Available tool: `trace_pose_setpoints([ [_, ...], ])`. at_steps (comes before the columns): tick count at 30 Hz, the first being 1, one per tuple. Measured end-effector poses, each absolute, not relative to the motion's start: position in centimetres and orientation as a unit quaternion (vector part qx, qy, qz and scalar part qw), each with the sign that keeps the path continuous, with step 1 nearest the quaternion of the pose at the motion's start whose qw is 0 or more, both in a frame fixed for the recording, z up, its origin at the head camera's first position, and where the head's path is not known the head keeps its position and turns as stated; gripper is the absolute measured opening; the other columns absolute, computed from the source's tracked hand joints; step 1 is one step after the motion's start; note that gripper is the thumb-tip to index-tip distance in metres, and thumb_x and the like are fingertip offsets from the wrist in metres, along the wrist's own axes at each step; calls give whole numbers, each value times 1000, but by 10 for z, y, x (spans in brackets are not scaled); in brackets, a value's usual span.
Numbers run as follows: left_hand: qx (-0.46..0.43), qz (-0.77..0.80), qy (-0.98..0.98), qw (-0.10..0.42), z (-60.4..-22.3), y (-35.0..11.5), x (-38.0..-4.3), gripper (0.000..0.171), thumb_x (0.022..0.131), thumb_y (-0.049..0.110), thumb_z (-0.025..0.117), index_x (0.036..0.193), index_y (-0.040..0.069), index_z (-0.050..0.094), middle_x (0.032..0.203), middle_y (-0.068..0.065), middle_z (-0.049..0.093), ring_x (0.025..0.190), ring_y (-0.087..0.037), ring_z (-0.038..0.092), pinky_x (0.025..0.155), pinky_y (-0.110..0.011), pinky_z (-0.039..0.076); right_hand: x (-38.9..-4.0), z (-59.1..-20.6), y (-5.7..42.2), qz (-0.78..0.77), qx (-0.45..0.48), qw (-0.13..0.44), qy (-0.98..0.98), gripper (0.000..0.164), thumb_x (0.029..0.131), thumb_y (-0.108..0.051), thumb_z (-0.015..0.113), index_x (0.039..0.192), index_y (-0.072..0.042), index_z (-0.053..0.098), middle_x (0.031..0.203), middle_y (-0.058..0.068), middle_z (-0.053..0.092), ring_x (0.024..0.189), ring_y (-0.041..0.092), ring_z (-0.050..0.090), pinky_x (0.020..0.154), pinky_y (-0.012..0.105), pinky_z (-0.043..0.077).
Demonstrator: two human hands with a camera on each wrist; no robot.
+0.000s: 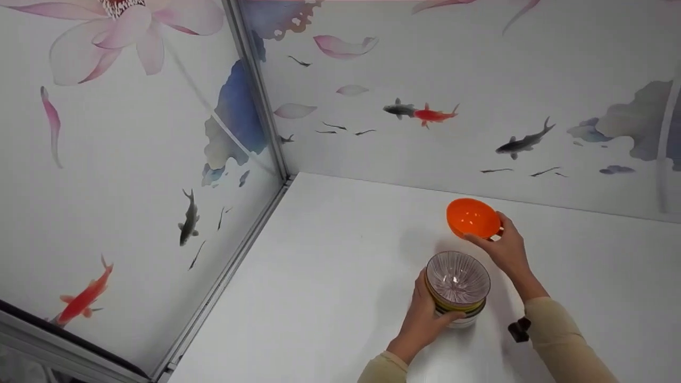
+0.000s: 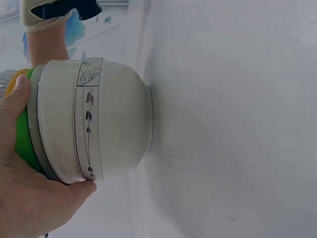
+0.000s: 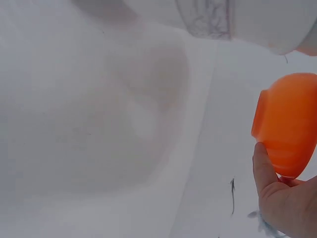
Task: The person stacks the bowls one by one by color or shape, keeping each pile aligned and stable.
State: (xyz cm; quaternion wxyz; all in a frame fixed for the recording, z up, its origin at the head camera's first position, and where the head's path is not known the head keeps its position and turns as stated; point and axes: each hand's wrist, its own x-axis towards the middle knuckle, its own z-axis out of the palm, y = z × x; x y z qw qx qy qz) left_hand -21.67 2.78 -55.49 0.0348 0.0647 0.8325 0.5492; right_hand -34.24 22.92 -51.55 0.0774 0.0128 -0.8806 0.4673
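Observation:
My left hand (image 1: 423,314) grips a stack of nested bowls from its left side, thumb across the front. On top is a clear ribbed bowl (image 1: 458,274) with a faint purple tint. Below it, the left wrist view shows a yellow rim, a green bowl (image 2: 24,141) and a white bowl (image 2: 119,119) with a patterned band, its foot close over the tabletop. My right hand (image 1: 508,250) pinches an orange bowl (image 1: 472,218) at its right side. This bowl is held up beyond the stack, tilted so its inside faces the head camera.
A white tabletop (image 1: 298,276) lies under both hands. White panels with painted fish and flowers rise behind (image 1: 340,154) and at left, joined by a metal post (image 1: 260,90). A metal rail (image 1: 229,276) runs along the left edge. A black device (image 1: 519,330) sits at the right wrist.

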Motion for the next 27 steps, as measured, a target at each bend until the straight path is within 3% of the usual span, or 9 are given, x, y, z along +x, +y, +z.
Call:
trace_pose_setpoints([
  [4, 62, 552, 830, 35, -555, 27, -215, 107, 80, 38, 82, 156, 28, 8, 160, 5, 26, 147, -15, 34, 122, -39, 33, -326, -502, 228, 467, 26, 91, -879, 97, 86, -45, 76, 155, 0, 24, 150, 26, 41, 128, 42, 48, 96, 23, 54],
  [6, 63, 552, 831, 35, -556, 28, -214, 106, 81, 37, 82, 156, 27, 8, 160, 5, 27, 147, -16, 34, 122, -39, 32, -318, -496, 228, 468, 32, 97, -878, 95, 86, -42, 76, 155, -1, 26, 149, 25, 43, 127, 41, 49, 93, 16, 52],
  [14, 78, 550, 831, 27, -554, 34, -216, 102, 84, 33, 80, 156, 25, 7, 160, 3, 27, 147, -16, 34, 123, -39, 31, -283, -479, 224, 474, 79, 125, -868, 90, 85, -34, 80, 153, -1, 31, 146, 24, 47, 125, 41, 53, 99, 54, 49],
  [18, 81, 554, 828, 31, -553, 36, -217, 100, 86, 34, 78, 156, 26, 8, 159, 6, 28, 146, -12, 35, 123, -35, 32, -268, -481, 224, 457, 94, 137, -874, 87, 84, -31, 81, 151, -1, 35, 143, 22, 51, 121, 37, 55, 96, 57, 53],
  [22, 83, 556, 826, 23, -553, 35, -216, 98, 86, 32, 78, 156, 26, 9, 158, 7, 29, 145, -11, 35, 122, -35, 33, -256, -486, 220, 444, 101, 145, -879, 86, 82, -33, 82, 150, -2, 38, 142, 19, 54, 120, 32, 56, 95, 50, 57],
  [27, 94, 559, 824, 16, -555, 30, -213, 99, 87, 30, 78, 157, 24, 7, 157, 4, 30, 143, -14, 36, 122, -38, 33, -243, -495, 212, 452, 127, 138, -872, 88, 79, -31, 85, 149, -2, 40, 142, 19, 55, 125, 36, 54, 98, 60, 52],
])
